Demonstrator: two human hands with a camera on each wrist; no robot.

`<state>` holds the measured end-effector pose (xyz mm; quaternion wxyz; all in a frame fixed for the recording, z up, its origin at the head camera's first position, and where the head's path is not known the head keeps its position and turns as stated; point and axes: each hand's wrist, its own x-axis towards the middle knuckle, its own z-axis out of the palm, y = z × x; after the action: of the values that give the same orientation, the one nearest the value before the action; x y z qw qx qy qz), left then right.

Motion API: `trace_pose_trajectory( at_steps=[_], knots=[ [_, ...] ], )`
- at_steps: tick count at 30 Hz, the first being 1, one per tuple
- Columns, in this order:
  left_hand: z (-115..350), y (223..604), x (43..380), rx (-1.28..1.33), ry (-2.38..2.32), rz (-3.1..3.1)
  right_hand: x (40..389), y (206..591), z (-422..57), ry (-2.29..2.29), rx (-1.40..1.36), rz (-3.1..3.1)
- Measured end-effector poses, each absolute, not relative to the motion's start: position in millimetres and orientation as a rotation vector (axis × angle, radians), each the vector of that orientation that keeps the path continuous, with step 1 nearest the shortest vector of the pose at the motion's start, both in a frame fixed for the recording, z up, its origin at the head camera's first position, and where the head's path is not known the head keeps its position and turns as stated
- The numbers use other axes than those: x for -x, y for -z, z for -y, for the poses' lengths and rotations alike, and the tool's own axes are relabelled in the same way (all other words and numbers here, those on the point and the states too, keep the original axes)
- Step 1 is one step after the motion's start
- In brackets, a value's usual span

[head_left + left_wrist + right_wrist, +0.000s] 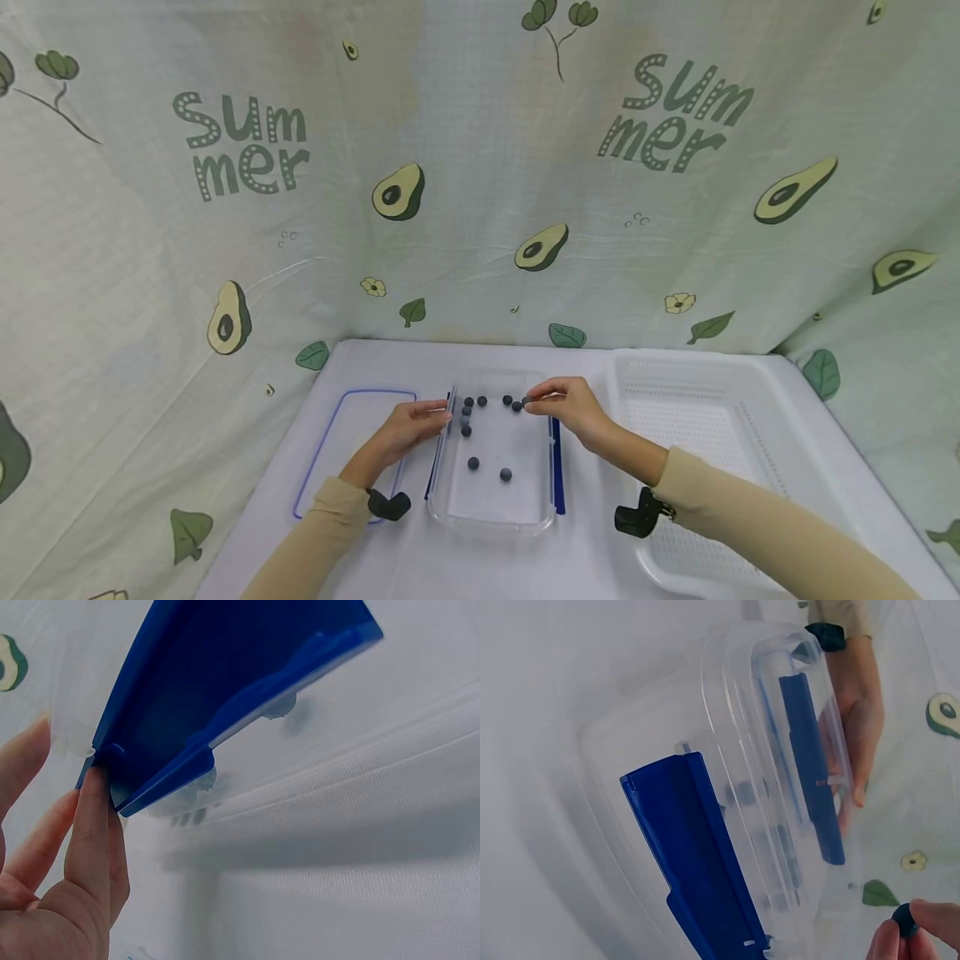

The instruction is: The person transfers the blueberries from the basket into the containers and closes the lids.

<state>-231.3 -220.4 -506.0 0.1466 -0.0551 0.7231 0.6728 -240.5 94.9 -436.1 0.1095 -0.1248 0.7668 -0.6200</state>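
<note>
A clear plastic box with hanging blue side latches stands in front of me. Several small dark balls lie inside it, mostly towards its far end. My right hand is over the box's far right side. Between its thumb and fingertips it pinches one dark ball. At the box's left side, my left hand touches the wall with extended fingers. Up close in the left wrist view, its fingertips meet one end of the left blue latch, with the thumb apart from them.
Left of the box lies a clear lid with a blue rim, partly behind my left arm. A large white perforated basket stands on the right, under my right forearm. Behind the white table hangs a printed curtain.
</note>
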Motion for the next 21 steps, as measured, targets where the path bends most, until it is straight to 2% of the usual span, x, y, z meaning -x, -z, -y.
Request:
trace_pose_trajectory(
  at_steps=[21],
  knots=[
    [221,509,233,0.166,-1.951,-2.092,231,453,-65,1.650,0.434,-2.325]
  ],
)
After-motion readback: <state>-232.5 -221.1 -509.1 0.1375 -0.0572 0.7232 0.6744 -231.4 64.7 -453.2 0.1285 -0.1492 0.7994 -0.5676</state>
